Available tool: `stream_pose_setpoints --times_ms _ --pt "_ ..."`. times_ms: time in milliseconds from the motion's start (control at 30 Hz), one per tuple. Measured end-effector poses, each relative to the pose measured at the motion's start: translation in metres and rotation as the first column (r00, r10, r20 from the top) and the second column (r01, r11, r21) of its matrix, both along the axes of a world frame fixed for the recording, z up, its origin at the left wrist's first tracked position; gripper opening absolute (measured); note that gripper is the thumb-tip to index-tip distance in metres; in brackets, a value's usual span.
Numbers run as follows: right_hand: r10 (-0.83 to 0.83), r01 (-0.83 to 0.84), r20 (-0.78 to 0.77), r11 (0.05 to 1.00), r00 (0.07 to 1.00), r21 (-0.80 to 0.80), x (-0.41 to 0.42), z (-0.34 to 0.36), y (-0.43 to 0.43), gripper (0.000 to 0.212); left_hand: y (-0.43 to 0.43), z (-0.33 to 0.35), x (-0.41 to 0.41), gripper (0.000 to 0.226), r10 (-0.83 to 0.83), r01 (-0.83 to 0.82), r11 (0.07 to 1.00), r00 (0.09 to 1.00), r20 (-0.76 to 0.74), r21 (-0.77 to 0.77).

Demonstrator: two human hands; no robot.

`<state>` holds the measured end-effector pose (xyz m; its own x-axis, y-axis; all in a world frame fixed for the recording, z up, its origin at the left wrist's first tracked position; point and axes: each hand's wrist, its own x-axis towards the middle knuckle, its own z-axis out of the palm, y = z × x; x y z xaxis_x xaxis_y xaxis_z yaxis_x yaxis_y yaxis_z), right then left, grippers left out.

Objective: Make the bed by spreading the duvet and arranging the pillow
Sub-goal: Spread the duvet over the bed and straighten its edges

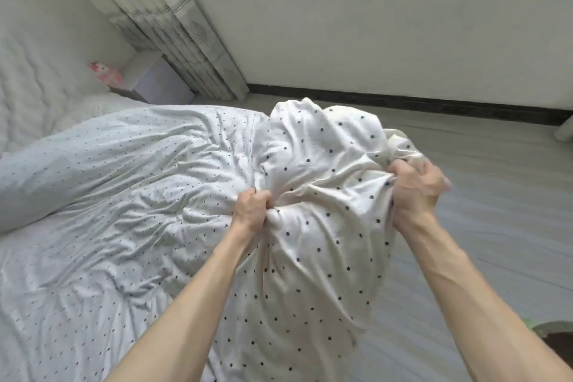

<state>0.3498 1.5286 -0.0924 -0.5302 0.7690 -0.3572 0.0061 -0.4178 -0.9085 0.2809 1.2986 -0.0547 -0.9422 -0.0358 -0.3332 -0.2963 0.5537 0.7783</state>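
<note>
A white duvet (130,201) with small dark dots lies crumpled over the bed, filling the left and middle of the head view. Its near end is bunched and lifted off the bed's right side. My left hand (252,211) is clenched on a fold of this raised part. My right hand (417,192) grips the bunched edge further right, above the floor. A long dotted bulge (77,164) runs across the far left of the bed; whether it is a pillow I cannot tell.
A white padded headboard (34,87) stands at the far left. A white bedside box (158,80) with a pink item (107,73) beside it sits near the pale curtain (173,25). Grey floor (496,226) stretches right to a wall with dark skirting.
</note>
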Motion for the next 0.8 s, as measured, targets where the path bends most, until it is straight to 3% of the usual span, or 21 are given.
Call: stream_pose_setpoints --times_ms 33,67,133,167,233,300,400,600,800 --pt "-0.096 0.096 0.003 0.992 0.995 0.077 0.006 -0.009 0.024 0.032 0.012 -0.01 0.001 0.002 -0.092 0.092 0.996 0.995 0.04 0.02" --pt "-0.134 0.12 0.073 0.978 0.988 0.172 0.011 -0.025 0.043 0.026 0.024 -0.024 0.004 0.017 -0.234 0.233 0.972 0.962 0.139 0.024" --pt "0.007 -0.099 0.374 0.969 0.928 0.228 0.028 -0.077 0.072 0.016 0.048 -0.055 0.013 0.071 -0.475 0.518 0.853 0.821 0.318 -0.064" --pt "0.167 -0.264 0.5 0.956 0.849 0.129 0.039 -0.106 0.078 0.041 0.056 -0.07 0.02 0.088 -0.534 0.611 0.774 0.771 0.347 -0.165" --pt "0.423 -0.48 0.572 0.875 0.702 -0.057 0.06 -0.148 0.079 0.077 0.066 -0.103 0.027 0.082 -0.602 0.705 0.602 0.709 0.367 -0.376" --pt "0.549 -0.591 0.583 0.794 0.6 -0.14 0.074 -0.17 0.067 0.081 0.071 -0.125 0.033 0.073 -0.597 0.734 0.462 0.673 0.437 -0.498" --pt "0.661 -0.674 0.542 0.706 0.519 -0.216 0.089 -0.186 0.037 0.075 0.072 -0.145 0.043 0.07 -0.534 0.756 0.389 0.651 0.539 -0.527" --pt "0.732 -0.77 0.504 0.61 0.457 -0.187 0.071 -0.176 0.025 0.069 0.074 -0.15 0.033 0.07 -0.494 0.733 0.394 0.678 0.545 -0.555" --pt "0.738 -0.872 0.549 0.489 0.392 -0.035 0.004 -0.121 0.044 0.066 0.07 -0.116 -0.013 0.069 -0.399 0.587 0.571 0.81 0.43 -0.574"
